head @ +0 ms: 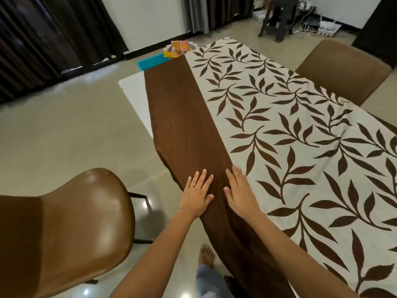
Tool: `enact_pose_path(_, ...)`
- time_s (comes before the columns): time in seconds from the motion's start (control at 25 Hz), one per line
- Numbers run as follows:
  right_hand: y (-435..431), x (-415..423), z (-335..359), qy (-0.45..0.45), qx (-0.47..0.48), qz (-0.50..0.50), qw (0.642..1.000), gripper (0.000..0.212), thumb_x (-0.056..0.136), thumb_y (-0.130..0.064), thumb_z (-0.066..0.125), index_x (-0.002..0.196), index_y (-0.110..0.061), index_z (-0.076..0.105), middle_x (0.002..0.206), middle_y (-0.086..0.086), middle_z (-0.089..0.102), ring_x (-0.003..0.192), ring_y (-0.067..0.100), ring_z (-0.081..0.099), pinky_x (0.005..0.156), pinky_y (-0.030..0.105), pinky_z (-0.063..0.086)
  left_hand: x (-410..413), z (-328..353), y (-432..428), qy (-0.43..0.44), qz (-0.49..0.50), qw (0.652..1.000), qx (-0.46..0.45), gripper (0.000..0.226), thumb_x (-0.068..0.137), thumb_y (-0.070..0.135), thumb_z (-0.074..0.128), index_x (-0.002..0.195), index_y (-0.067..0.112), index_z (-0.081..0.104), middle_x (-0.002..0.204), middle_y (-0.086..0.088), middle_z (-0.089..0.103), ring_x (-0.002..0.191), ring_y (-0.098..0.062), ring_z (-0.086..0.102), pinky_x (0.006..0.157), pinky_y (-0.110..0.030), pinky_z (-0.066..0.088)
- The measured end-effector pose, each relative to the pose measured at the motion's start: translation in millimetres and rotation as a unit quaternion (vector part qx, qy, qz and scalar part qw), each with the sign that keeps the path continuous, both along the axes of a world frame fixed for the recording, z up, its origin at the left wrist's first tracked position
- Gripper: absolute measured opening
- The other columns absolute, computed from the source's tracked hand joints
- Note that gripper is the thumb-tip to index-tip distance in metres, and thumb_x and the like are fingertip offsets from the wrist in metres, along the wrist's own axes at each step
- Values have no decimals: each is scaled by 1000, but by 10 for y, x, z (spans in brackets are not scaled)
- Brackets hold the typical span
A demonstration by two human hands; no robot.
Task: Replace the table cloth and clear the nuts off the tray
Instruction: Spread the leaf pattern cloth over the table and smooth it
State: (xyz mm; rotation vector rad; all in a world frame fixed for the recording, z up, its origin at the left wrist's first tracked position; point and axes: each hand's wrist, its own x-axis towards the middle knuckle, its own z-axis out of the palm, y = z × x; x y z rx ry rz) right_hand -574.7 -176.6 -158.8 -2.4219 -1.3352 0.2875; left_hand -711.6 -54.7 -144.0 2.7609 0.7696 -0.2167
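A cream table cloth (279, 130) with brown leaf prints and a wide plain brown border (180, 117) covers most of the white table (134, 93). My left hand (197, 194) lies flat on the brown border near the table's near-left edge, fingers straight. Close beside it, my right hand (238, 192) presses flat on the same border, next to the leaf pattern. At the far corner sits a tray (179, 49) holding orange and yellow packets, partly hidden by the cloth's edge.
A teal box (151, 62) lies beside the tray on the bare table strip. One brown leather chair (71, 231) stands at my near left, another (341, 69) at the far side. A dark stool (277, 18) and cables stand by the back wall.
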Motion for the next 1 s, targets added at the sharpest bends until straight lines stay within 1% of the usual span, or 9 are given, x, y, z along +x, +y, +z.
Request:
enact_pose_path(0.12,405,25,-111,-8,-63,-31,998,65,100,-49,27,154,-17,9,162,8,2,149,22,-4,119,37,-3,-21,-123,355,28,-29,999,-4,65,99,57,22,153,32,-2,162,1,-6,149,-23,-7,117,-42,-10)
enact_pose_path(0.28,414,-215,-203,-61,-86,-41,994,70,97,-56,22,152,-13,23,158,11,22,148,26,15,119,42,6,-203,-184,519,17,-69,997,-2,61,97,61,15,153,37,7,162,3,10,149,-21,9,117,-43,-12)
enact_pose_path(0.4,369,-342,-189,-39,-86,-30,995,69,97,-55,26,150,-12,30,155,11,30,146,26,22,120,45,14,-302,-153,553,-14,-93,995,21,59,97,60,23,142,29,45,141,-1,52,129,-23,50,117,-49,24)
enact_pose_path(0.48,332,-429,-152,-31,-88,-19,995,69,96,-55,29,147,-10,35,153,13,35,143,29,28,117,46,18,-229,-113,681,-69,-100,991,54,54,96,57,31,119,21,64,106,3,68,96,-19,66,96,-41,49)
enact_pose_path(0.56,378,-447,-93,-20,-88,-21,996,66,94,-54,34,142,-9,44,145,16,46,136,35,41,116,47,25,-10,-50,964,-89,-67,993,45,49,96,53,36,117,18,63,105,1,65,94,-18,64,88,-35,50)
enact_pose_path(0.64,585,-285,-17,-3,-58,-49,997,61,94,-51,40,140,-12,46,142,16,49,133,36,44,112,43,26,289,6,1361,-80,-13,997,13,50,99,49,34,135,18,49,134,-4,53,122,-22,52,103,-36,40)
enact_pose_path(0.72,929,-29,55,10,-44,-75,996,62,97,-49,36,148,-13,31,155,13,30,146,30,22,116,38,12,555,25,1790,-56,19,998,-16,55,100,49,31,149,23,29,157,-3,26,143,-22,28,116,-37,23)
enact_pose_path(0.84,1497,285,29,6,-63,-81,995,71,98,-55,26,154,-18,3,162,7,-4,148,21,-12,117,33,-9,875,-38,2295,-15,-21,1000,13,60,100,52,24,154,30,8,163,1,-1,149,-23,3,119,-38,4)
enact_pose_path(1.0,2095,477,-82,0,-86,-83,993,79,93,-67,15,153,-21,-8,161,5,-13,146,20,-19,115,34,-15,1246,-203,2865,-11,-14,1000,19,63,98,58,16,152,34,-5,161,2,-12,149,-22,-9,117,-40,-9)
